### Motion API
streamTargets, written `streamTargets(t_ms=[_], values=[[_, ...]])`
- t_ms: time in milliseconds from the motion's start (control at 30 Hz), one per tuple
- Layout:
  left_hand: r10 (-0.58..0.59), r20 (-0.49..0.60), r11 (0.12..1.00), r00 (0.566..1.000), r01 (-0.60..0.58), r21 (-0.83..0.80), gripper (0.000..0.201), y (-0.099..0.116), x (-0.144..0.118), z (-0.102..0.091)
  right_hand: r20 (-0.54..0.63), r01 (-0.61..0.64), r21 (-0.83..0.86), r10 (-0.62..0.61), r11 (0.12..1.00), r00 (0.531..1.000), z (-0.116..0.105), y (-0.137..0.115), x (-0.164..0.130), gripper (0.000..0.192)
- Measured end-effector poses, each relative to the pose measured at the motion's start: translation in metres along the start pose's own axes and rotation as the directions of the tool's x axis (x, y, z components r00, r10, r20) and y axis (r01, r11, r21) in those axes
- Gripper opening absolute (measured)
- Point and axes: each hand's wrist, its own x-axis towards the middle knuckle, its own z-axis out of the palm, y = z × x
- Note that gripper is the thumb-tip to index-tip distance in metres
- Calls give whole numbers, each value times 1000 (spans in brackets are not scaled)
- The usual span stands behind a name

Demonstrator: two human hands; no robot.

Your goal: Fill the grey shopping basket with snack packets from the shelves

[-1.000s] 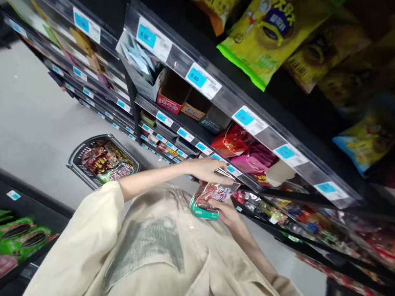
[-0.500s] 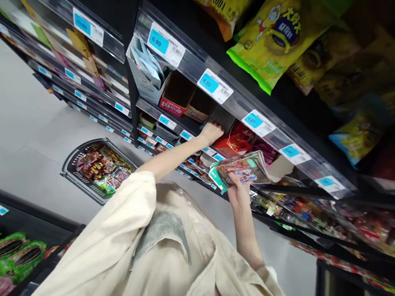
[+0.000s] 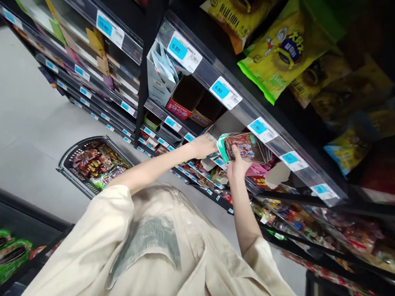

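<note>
My right hand (image 3: 236, 164) is raised in front of the shelf and grips a stack of flat snack packets (image 3: 245, 147), red-brown with a teal edge, from below. The stack is held level with the clear shelf rail (image 3: 247, 111) that carries blue price tags. My left hand (image 3: 204, 145) reaches across from the left and sits at the stack's left end, just under the rail. Its fingers are curled against the teal edge, and I cannot tell whether they grip it. Red and pink packets (image 3: 256, 171) lie on the shelf behind the stack.
A black shopping basket (image 3: 67, 161) full of snack packets stands on the grey floor to the left. Yellow and green bags (image 3: 280, 54) hang above the rail. Cardboard display boxes (image 3: 185, 103) sit on the shelf. A low shelf with green packets (image 3: 1, 249) stands at far left.
My right hand lifted the packet stack from chest height up to the shelf rail. My left hand went into the shelf, then drew back to the stack's left end.
</note>
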Motion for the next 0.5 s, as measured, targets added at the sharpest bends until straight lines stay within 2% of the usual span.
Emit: streamTargets(t_ms=[100,300,500], values=[[9,35,1000,999,-10,12,28,-2,-6,-6,-12,37,-32,-37,999,999,16,-6,7,82],[48,179,993,983,-67,97,26,0,4,-11,139,28,-187,-2,982,990,51,-16,28,59],[91,183,995,979,-95,12,33,-11,16,-10,57,-60,-353,85,934,995,82,-6,51,54]])
